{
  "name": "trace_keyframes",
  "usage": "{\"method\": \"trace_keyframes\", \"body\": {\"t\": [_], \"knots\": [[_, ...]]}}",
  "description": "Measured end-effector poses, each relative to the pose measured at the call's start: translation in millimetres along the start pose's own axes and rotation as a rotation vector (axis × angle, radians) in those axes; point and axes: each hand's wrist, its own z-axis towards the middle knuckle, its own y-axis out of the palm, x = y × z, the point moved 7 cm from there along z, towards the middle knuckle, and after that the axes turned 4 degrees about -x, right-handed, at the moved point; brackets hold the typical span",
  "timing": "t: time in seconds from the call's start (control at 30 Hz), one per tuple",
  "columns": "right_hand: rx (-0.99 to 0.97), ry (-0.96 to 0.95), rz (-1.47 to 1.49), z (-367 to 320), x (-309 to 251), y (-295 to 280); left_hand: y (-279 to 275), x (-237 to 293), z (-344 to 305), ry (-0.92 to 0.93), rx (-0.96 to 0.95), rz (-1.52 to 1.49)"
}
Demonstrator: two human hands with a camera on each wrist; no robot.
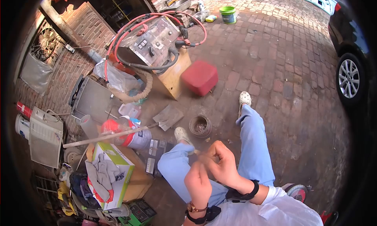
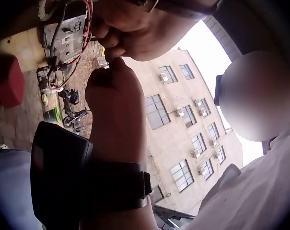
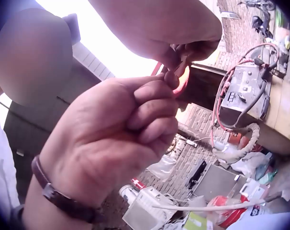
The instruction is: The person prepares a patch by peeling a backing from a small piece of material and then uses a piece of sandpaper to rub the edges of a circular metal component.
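Note:
Both hands are raised close together over the lap. The left hand (image 1: 198, 183), with a brown-strapped watch, has curled fingers and a thumb meeting the index finger. Just right of it, the right hand (image 1: 222, 163) is bent inward with its fingers curled. In the right wrist view the left hand (image 3: 114, 129) fills the middle, its fingertips meeting those of the right hand (image 3: 169, 28). In the left wrist view the right hand (image 2: 117, 105) stands below the left hand (image 2: 145, 36). Whether something small lies between the fingertips cannot be made out.
A round pot (image 1: 200, 126) sits on the brick ground between the feet. Ahead are a red stool (image 1: 199, 78) and a cabled machine (image 1: 153, 41). Boxes, a shovel (image 1: 169, 116) and a battery (image 1: 156, 157) lie left; a dark car (image 1: 353, 41) stands right.

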Motion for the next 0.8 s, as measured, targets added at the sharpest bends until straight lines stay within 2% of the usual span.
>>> {"method": "trace_keyframes", "body": {"t": [0.13, 0.2, 0.27, 0.33, 0.4, 0.47, 0.53, 0.6, 0.63, 0.8], "knots": [[0.055, 0.108, 0.016, 8, 9, -1, 1, -3, 2, 0.002, -0.001, -0.026], [0.026, 0.037, 0.053, -2, 5, 7, 1, -5, 3, -0.009, -0.014, -0.028], [-0.019, 0.077, 0.027, 2, 12, 6, 1, -7, 1, 0.022, -0.009, -0.015], [0.063, 0.125, 0.12, 14, 26, 2, 2, -6, -1, 0.02, -0.016, -0.03], [0.063, 0.108, 0.143, 10, 20, 4, 0, -8, 0, -0.014, -0.002, -0.037], [-0.002, 0.011, 0.06, -1, 10, 12, -1, -6, 3, 0.011, 0.015, -0.059], [-0.027, 0.04, 0.059, 9, 10, 8, -1, -8, -1, 0.003, 0.021, -0.071], [0.027, 0.081, 0.012, 17, 11, 1, -2, -9, -3, -0.009, 0.005, -0.058], [0.065, 0.013, 0.003, 13, 8, 2, -5, -9, -3, -0.018, 0.014, -0.037], [-0.006, -0.008, 0.004, 5, 8, 10, -2, -14, -2, -0.014, 0.005, -0.044]]}}
